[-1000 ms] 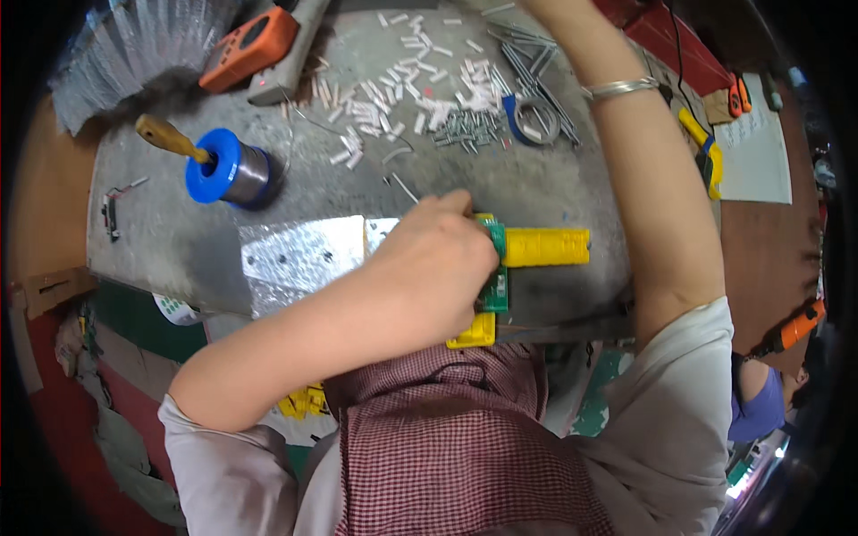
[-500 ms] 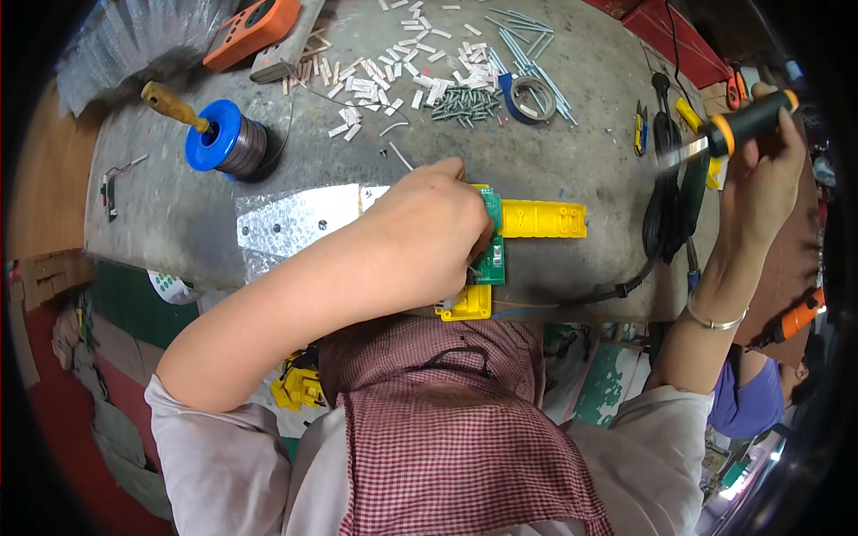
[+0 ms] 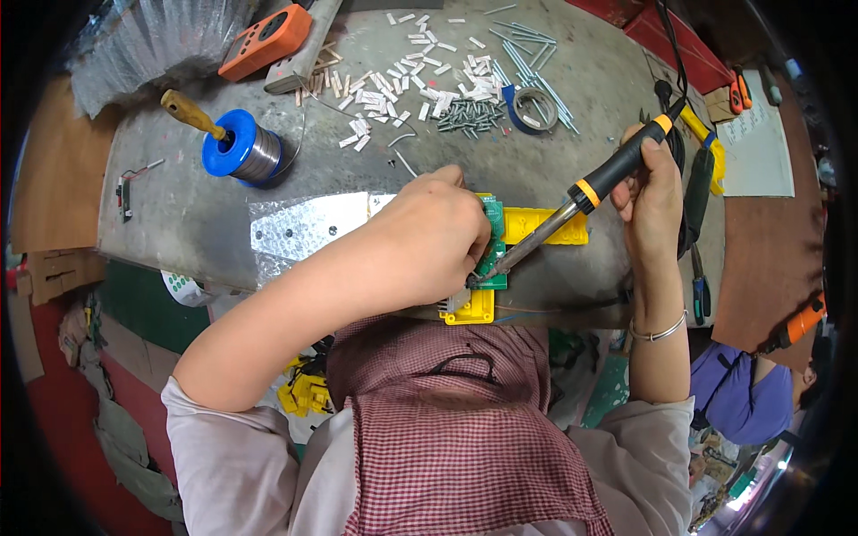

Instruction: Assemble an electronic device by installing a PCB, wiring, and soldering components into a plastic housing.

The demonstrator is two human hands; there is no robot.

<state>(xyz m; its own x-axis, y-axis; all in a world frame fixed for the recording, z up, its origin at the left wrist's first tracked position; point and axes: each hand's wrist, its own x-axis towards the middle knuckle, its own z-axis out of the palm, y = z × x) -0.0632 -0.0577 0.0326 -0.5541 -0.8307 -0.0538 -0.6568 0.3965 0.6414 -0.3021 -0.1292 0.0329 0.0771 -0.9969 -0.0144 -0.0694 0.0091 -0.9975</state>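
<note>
My right hand (image 3: 654, 174) grips a soldering iron (image 3: 617, 170) with a black and orange handle. Its metal shaft slants down to the left, and the tip meets the lower part of a green circuit board (image 3: 493, 263). That board lies over a yellow plastic housing (image 3: 543, 225), whose arm sticks out to the right. My left hand (image 3: 447, 232) is closed at the board's left edge, its fingertips mostly hidden behind the hand. Beside those fingertips is a small dark part (image 3: 473, 280). White panel pieces (image 3: 317, 219), partly in bubble wrap, lie under my left forearm.
A blue solder spool (image 3: 237, 152) with a wooden-handled tool in it stands at left. Farther back lie screws (image 3: 469, 116), rods (image 3: 527, 67), white strips (image 3: 393, 85), and a tape roll (image 3: 534, 109). Black cable (image 3: 695, 201) and a screwdriver (image 3: 701, 286) are at right.
The soldering iron has swung from the far right down to the board, carried leftward by my right hand. My left hand keeps its place at the board.
</note>
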